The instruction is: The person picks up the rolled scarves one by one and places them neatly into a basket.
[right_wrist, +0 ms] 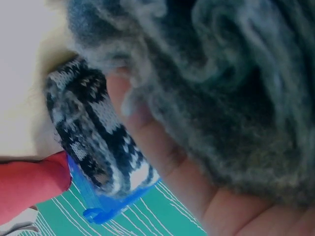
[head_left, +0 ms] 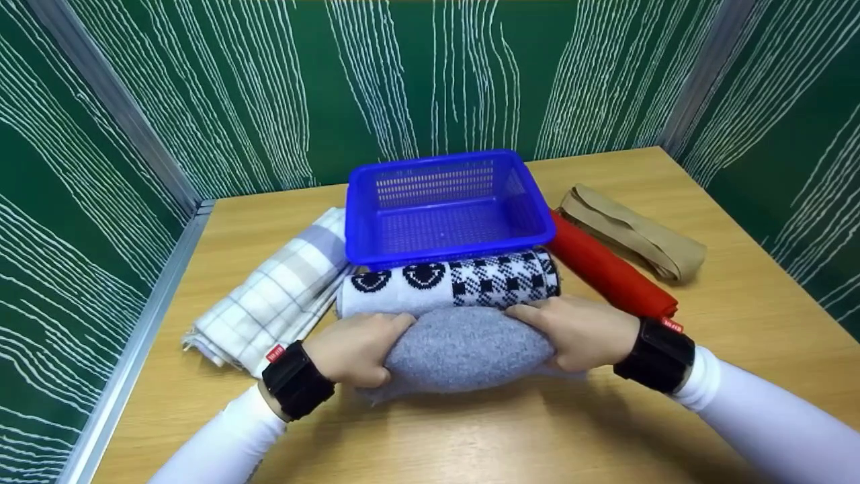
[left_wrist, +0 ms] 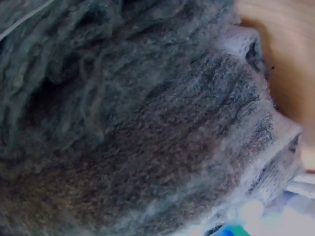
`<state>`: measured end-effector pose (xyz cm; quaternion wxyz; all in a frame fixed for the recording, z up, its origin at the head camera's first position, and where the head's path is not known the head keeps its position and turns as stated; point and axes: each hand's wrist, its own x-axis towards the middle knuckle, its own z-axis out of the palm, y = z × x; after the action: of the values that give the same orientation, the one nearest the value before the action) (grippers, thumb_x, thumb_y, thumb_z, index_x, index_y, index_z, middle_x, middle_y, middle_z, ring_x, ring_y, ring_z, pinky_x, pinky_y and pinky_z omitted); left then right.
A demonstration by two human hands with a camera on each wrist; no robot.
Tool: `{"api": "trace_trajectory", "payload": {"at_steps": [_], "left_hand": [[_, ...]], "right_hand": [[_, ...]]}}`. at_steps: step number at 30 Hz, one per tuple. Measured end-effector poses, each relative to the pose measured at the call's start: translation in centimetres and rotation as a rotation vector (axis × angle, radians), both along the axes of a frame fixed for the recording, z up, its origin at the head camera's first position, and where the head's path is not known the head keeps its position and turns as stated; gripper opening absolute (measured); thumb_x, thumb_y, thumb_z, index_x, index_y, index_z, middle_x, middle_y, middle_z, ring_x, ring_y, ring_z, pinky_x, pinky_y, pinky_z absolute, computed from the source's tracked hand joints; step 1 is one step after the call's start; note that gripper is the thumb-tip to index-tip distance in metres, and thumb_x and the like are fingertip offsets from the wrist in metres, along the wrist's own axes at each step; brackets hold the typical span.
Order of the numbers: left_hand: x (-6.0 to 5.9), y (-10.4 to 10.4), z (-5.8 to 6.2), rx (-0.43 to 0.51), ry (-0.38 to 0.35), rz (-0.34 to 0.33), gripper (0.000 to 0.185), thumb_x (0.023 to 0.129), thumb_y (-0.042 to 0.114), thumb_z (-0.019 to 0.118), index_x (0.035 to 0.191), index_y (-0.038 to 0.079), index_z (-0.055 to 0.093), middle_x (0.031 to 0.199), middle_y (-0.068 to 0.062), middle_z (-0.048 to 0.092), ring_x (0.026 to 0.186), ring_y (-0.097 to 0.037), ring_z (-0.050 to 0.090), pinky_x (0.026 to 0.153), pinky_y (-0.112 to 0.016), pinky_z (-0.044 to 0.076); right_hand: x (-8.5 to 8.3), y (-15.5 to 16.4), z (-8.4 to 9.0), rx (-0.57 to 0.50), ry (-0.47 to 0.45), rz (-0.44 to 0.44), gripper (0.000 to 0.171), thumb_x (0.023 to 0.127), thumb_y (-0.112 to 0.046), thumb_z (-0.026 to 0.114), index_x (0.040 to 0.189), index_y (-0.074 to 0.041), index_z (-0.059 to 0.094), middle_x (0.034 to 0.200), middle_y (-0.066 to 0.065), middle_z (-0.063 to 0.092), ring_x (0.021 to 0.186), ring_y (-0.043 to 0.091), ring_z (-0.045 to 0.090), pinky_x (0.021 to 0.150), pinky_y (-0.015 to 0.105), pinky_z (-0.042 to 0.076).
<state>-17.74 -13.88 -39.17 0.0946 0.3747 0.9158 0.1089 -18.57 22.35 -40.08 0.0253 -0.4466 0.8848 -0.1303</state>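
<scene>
A grey woolly scarf [head_left: 467, 349], folded or rolled into a thick bundle, is held between both hands at the front of the table. My left hand [head_left: 359, 346] grips its left end, thumb toward me. At the other end my right hand [head_left: 578, 329] holds it with curled fingers; in the right wrist view a finger [right_wrist: 162, 152] runs along the wool. Right behind the bundle lies a rolled black-and-white patterned knit scarf [head_left: 450, 281]. The left wrist view is filled by the grey wool [left_wrist: 147, 128], which hides the left fingers.
Behind the rolls stands a blue plastic basket [head_left: 447, 254] with nothing in it. A checked white cloth [head_left: 275, 286] lies to the left. On the right are a red roll [head_left: 611, 269] and a folded tan cloth [head_left: 631, 232]. Green walls [head_left: 430, 81] enclose the wooden table [head_left: 470, 444].
</scene>
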Motion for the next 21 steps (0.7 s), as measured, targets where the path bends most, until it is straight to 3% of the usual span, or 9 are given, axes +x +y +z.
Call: {"api": "trace_trajectory", "payload": {"at_steps": [21], "left_hand": [[0.5,-0.2,2.6,0.034,0.012,0.007,0.061,0.069,0.003,0.081,0.127,0.012,0.063,0.117,-0.008,0.077,0.103,-0.03,0.077,0.095,-0.051,0.065]], "right_hand": [[0.4,0.1,2.8,-0.003,0.032,-0.014,0.073,0.075,-0.004,0.089,0.143,-0.008,0.062,0.113,0.01,0.079,0.099,0.026,0.078,0.089,0.05,0.067]]}}
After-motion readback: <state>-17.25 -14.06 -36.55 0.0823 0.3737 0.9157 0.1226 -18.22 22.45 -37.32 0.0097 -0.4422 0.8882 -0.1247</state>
